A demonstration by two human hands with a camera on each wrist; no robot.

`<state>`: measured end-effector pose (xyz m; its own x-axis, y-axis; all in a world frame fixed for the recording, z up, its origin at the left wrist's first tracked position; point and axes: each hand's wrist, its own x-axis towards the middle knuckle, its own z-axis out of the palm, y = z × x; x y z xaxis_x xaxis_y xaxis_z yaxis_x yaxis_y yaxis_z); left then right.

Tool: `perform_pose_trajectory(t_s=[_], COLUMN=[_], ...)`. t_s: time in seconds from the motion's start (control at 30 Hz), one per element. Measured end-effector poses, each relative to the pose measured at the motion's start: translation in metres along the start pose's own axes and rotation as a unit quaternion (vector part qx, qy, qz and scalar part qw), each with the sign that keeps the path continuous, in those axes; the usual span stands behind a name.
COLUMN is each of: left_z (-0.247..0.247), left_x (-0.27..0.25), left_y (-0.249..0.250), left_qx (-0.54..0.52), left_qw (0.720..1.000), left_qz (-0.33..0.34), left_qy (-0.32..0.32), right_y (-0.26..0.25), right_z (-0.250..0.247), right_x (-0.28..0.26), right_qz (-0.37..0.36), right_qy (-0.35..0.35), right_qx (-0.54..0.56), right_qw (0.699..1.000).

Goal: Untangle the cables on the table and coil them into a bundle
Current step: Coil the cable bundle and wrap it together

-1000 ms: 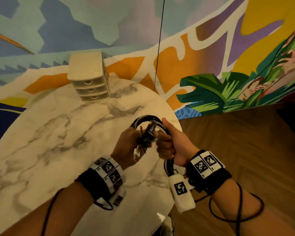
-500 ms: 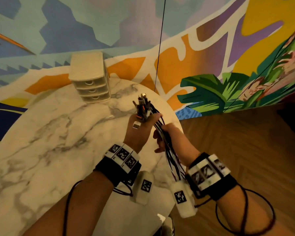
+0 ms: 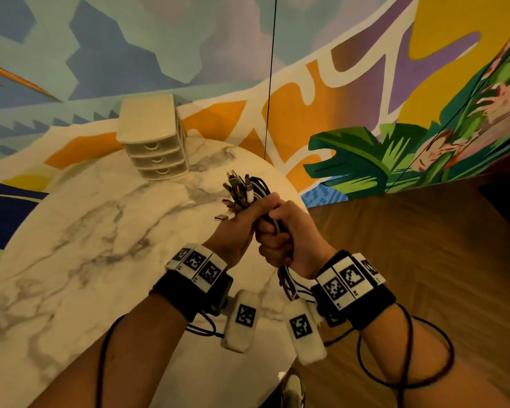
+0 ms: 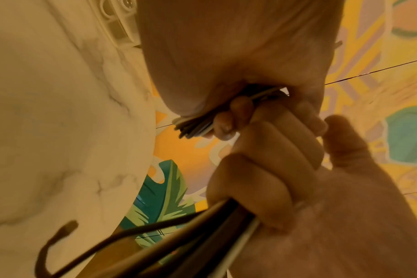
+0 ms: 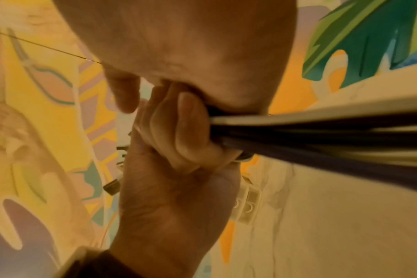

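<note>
A bundle of black and white cables (image 3: 249, 191) is held above the right edge of the round marble table (image 3: 100, 245). Its plug ends fan out upward above my left hand (image 3: 245, 222), which grips the bundle just below the plugs. My right hand (image 3: 280, 231) is pressed against the left one and grips the same strands lower down. The rest of the cables (image 3: 289, 285) trails below my right wrist. In the left wrist view my left fingers (image 4: 229, 120) curl round the strands (image 4: 193, 127). In the right wrist view the cables (image 5: 321, 135) run out to the right from my right hand (image 5: 193, 90).
A small cream three-drawer unit (image 3: 153, 139) stands at the table's far edge against the painted wall. A thin black wire (image 3: 270, 83) hangs down the wall behind the table. Wood floor (image 3: 424, 260) lies to the right, past the table edge.
The cable loop held a second ago has been drawn straight. My left hand lifted the plug ends, and my right hand slid up the strands until it met the left.
</note>
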<state>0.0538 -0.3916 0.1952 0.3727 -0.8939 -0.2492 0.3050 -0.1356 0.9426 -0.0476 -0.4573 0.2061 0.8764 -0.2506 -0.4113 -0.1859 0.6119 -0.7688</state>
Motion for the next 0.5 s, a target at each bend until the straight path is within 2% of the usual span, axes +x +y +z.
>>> perform_pose_trajectory(t_s=[0.13,0.23,0.3,0.4,0.5], left_z=[-0.002,-0.002,0.001,0.001,-0.006], left_x=[0.002,0.004,0.003,0.004,0.002], left_y=[0.000,0.004,0.008,0.014,0.027], left_qx=[0.019,0.090,0.092,-0.014,-0.152], left_qw=[0.999,0.994,0.993,0.997,0.985], left_qz=[0.024,0.055,0.069,0.074,0.076], left_qy=[-0.025,-0.002,0.029,0.017,-0.030], right_y=[-0.005,-0.005,-0.002,0.014,0.031], right_z=[0.001,0.002,0.006,0.015,0.015], right_x=[-0.001,-0.002,-0.001,0.003,0.009], right_qz=[0.015,0.058,0.086,0.091,0.109], right_qy=[0.048,0.030,0.025,0.008,0.012], right_qx=[-0.103,-0.130,-0.159,-0.269,-0.402], right_qw=[0.993,0.989,0.983,0.959,0.909])
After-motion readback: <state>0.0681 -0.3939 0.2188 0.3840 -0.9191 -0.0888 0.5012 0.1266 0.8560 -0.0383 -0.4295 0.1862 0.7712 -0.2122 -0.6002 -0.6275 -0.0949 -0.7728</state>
